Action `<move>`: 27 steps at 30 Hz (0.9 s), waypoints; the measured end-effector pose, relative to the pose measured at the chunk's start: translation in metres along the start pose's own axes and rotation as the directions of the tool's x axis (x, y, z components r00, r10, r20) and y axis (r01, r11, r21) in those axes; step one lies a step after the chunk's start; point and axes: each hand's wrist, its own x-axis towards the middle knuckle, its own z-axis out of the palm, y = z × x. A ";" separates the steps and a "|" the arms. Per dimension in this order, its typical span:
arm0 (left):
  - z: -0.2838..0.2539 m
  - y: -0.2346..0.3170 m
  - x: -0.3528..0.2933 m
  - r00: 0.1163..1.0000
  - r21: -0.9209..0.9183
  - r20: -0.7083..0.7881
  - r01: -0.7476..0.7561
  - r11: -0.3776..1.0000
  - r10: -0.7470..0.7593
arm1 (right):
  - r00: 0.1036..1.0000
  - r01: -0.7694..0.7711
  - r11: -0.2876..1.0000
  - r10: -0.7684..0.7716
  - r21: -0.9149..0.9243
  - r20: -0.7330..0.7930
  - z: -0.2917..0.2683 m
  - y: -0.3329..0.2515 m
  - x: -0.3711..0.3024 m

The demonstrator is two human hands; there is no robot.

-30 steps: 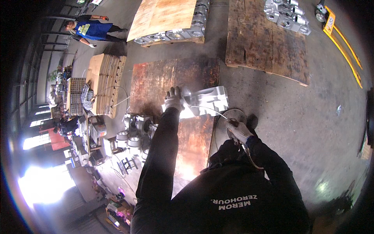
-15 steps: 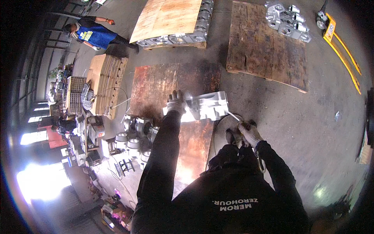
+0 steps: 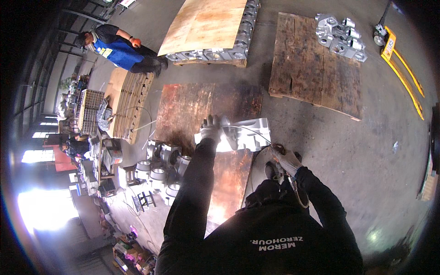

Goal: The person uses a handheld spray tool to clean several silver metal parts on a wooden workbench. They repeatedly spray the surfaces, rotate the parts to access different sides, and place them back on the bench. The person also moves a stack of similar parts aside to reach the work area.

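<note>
A silvery metal casting (image 3: 250,133) lies across the stained wooden board in front of me, its lit surfaces glaring. My left hand (image 3: 211,129), in a pale work glove, rests at the casting's left end with its fingers stretched out. Right of the casting, my gloved right hand (image 3: 286,161) is closed around a slim hand tool, largely hidden by the fingers. A thin curved tube (image 3: 250,129) reaches from that hand over the casting. Below the same hand a pale hose (image 3: 300,198) hangs in a loop.
Round metal castings (image 3: 158,174) stand left of my left arm. Beyond the board (image 3: 183,98) are a plywood-topped pallet of castings (image 3: 206,27) and a wooden pallet (image 3: 298,68). A yellow pallet jack (image 3: 403,68) stands far right. Another person (image 3: 117,50) is at the far left.
My right hand has shifted slightly left, and the thin tube now stretches farther over the casting. My left hand stays at the casting's end. The other person has come nearer the stacked boards.
</note>
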 end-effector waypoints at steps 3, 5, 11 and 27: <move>-0.002 0.002 -0.001 1.000 -0.028 -0.020 -0.019 0.999 0.018 | 0.999 -0.037 0.995 0.037 -0.091 0.000 0.004 0.003 0.009; -0.001 -0.002 0.000 0.998 -0.047 -0.043 -0.043 0.998 0.041 | 0.996 -0.062 0.997 0.060 0.038 0.061 0.012 -0.014 0.008; 0.013 -0.007 0.012 0.991 0.005 -0.112 -0.071 0.997 0.072 | 0.982 -0.156 0.972 0.171 -0.174 0.078 0.003 -0.021 0.012; 0.006 -0.006 -0.001 0.997 -0.024 -0.068 -0.040 0.999 0.039 | 0.995 -0.077 0.982 0.087 0.174 -0.047 0.000 -0.013 0.066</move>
